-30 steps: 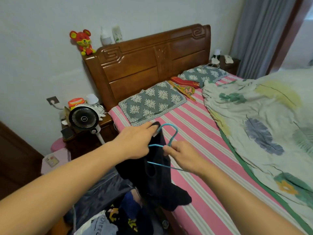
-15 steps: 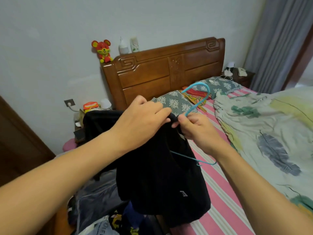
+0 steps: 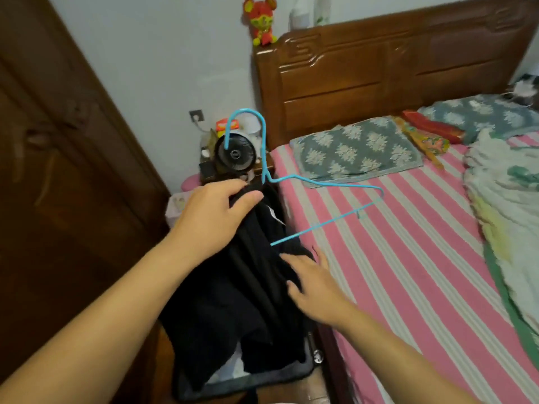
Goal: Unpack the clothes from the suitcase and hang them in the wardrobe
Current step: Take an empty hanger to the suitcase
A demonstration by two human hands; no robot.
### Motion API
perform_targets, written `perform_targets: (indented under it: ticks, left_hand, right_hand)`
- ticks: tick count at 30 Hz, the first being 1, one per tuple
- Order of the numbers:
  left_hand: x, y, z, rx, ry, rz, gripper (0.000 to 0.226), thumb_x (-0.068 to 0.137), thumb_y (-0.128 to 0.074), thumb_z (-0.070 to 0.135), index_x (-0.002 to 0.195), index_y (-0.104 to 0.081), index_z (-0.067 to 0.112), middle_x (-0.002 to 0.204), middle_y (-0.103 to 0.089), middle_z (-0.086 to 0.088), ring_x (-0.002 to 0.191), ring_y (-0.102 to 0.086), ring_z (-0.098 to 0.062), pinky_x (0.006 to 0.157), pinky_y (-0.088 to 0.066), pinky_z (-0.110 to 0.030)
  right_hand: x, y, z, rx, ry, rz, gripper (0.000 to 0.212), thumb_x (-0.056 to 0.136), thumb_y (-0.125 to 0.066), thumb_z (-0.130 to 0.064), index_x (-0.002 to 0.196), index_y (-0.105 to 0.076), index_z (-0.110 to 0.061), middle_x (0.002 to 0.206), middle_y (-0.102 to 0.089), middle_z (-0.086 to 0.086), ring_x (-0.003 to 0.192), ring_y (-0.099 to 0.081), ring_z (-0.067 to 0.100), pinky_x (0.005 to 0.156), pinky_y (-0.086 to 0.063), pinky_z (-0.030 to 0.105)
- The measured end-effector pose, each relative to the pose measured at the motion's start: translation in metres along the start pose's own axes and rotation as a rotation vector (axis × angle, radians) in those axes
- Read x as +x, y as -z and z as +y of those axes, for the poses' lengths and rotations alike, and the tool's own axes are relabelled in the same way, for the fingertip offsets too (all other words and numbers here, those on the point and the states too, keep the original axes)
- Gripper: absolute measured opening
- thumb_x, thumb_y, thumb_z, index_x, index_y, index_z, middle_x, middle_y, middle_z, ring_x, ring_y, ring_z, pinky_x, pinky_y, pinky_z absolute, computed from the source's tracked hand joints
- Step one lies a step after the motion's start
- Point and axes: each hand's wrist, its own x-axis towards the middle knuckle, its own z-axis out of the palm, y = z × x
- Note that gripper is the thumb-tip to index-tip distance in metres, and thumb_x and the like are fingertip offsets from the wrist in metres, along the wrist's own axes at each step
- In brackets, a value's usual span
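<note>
Head view only: left hand [image 3: 214, 217] pinches the top of a black garment [image 3: 239, 301] just under the neck of a blue hanger [image 3: 264, 158], thumb and fingers curled into the cloth, so that this grip carries both. The hanger stands nearly upright, hook uppermost in front of a small fan [image 3: 234, 154] on the nightstand, while its right shoulder and bottom bar reach out bare over the striped bed [image 3: 393, 258]; only the left part of the frame is buried in fabric. The garment hangs down from that pinch, bunched and narrow, its long axis roughly vertical, its lower end draping onto the dark suitcase [image 3: 248, 380] on the floor beside the bed. Right hand [image 3: 315, 284] lies lower and to the right, fingers spread and fairly straight against the cloth, holding nothing; it is blurred, so whether it presses or only brushes the fabric cannot be told. The bare hanger shoulder lies up and to the right of this open hand, and the loose cloth sits directly under it, so the right hand seems the nearer one to draw fabric over that shoulder while the left keeps the neck steady. A dark wooden panel [image 3: 58, 170] stands along the left, probably the wardrobe, on the side of the holding hand, and the hook already points that way.
</note>
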Motion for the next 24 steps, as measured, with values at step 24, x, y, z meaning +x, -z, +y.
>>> perform_targets:
  ticks: [24]
  left_hand:
    - [-0.180,0.129,-0.182,0.111,0.109,0.235,0.029,0.099,-0.056,0.041,0.111,-0.073,0.021,0.107,-0.073,0.008,0.101,-0.068,-0.008,0.088,-0.054,-0.033]
  right_hand:
    - [0.126,-0.025,-0.197,-0.219,0.492,-0.216,0.044,0.096,-0.023,-0.058,0.099,-0.042,-0.019,0.088,-0.065,0.012,0.089,-0.060,0.039,0.068,-0.041,0.044]
